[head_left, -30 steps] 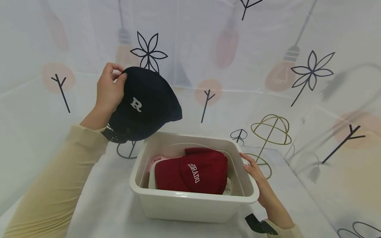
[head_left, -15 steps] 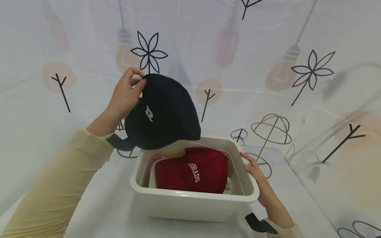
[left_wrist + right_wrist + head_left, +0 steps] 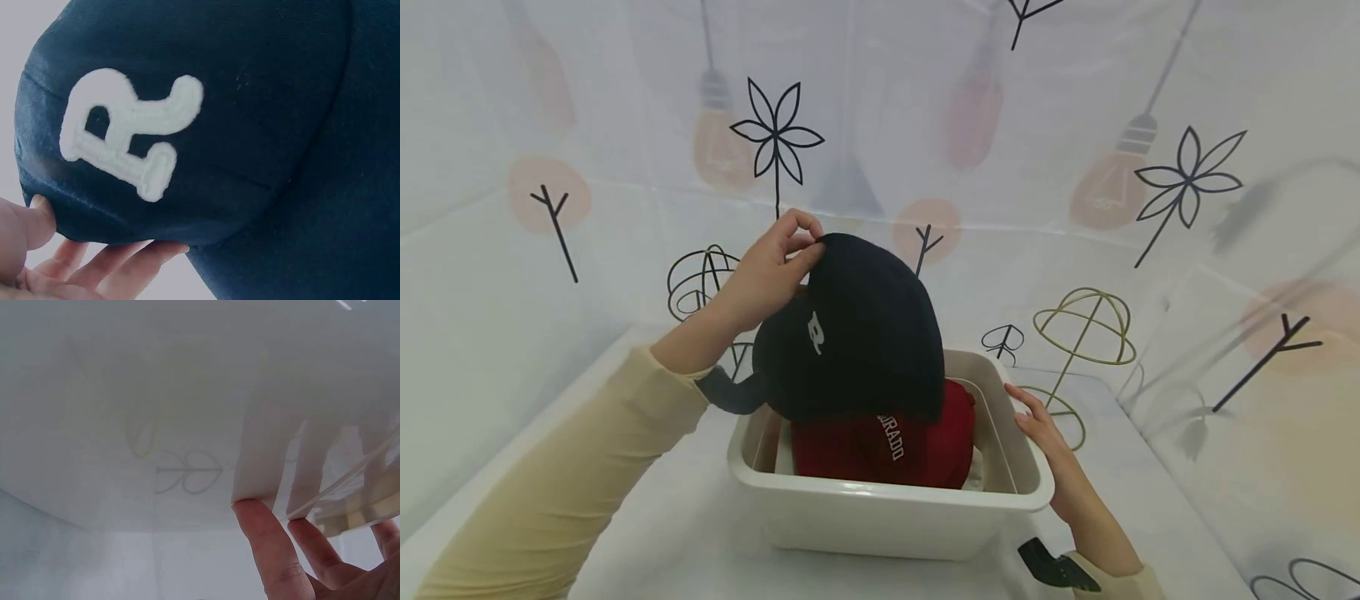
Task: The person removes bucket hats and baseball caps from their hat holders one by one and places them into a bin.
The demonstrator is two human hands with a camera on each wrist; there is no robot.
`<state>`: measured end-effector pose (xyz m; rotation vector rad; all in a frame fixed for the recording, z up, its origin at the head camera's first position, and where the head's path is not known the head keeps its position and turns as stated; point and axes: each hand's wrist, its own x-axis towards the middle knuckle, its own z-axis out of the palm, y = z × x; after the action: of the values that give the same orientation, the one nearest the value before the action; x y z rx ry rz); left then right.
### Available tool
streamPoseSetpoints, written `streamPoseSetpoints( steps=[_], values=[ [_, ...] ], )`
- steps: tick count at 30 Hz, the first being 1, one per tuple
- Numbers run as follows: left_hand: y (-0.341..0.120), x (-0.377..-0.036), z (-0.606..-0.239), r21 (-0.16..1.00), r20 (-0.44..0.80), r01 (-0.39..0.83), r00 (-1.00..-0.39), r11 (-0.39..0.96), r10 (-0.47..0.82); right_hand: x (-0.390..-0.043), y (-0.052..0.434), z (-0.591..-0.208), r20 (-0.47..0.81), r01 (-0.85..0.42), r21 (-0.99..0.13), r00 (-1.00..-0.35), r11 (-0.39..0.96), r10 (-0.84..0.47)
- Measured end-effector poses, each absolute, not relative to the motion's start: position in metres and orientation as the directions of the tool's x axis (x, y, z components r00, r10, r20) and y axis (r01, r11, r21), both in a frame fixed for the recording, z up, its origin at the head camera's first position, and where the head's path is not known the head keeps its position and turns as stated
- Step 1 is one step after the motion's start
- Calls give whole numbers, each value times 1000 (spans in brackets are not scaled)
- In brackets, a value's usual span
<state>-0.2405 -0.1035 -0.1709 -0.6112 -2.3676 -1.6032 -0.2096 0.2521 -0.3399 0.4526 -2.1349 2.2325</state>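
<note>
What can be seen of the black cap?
The black cap is dark fabric with a raised white R stitched on its front panel and seams across the crown. The left hand pinches its top edge, holding it tilted over the white bin. It overlaps the red cap lying inside; whether they touch cannot be told. A strap hangs at its left.

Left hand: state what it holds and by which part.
The left hand pinches the dark navy fabric cap with a white R at the top of its crown.
</note>
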Motion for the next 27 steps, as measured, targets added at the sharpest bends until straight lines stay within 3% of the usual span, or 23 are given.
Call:
streamPoseSetpoints(
  steps=[19, 27],
  values=[
    [-82, -254, -218, 823, 216, 354, -919, 444, 331, -207, 253, -340, 225, -214, -974, -953, -76, -202],
    [-82, -263, -244, 701, 166, 350, -928, 621, 335, -207, 254, -342, 241, -225, -969, -947, -99, -211]
  ],
)
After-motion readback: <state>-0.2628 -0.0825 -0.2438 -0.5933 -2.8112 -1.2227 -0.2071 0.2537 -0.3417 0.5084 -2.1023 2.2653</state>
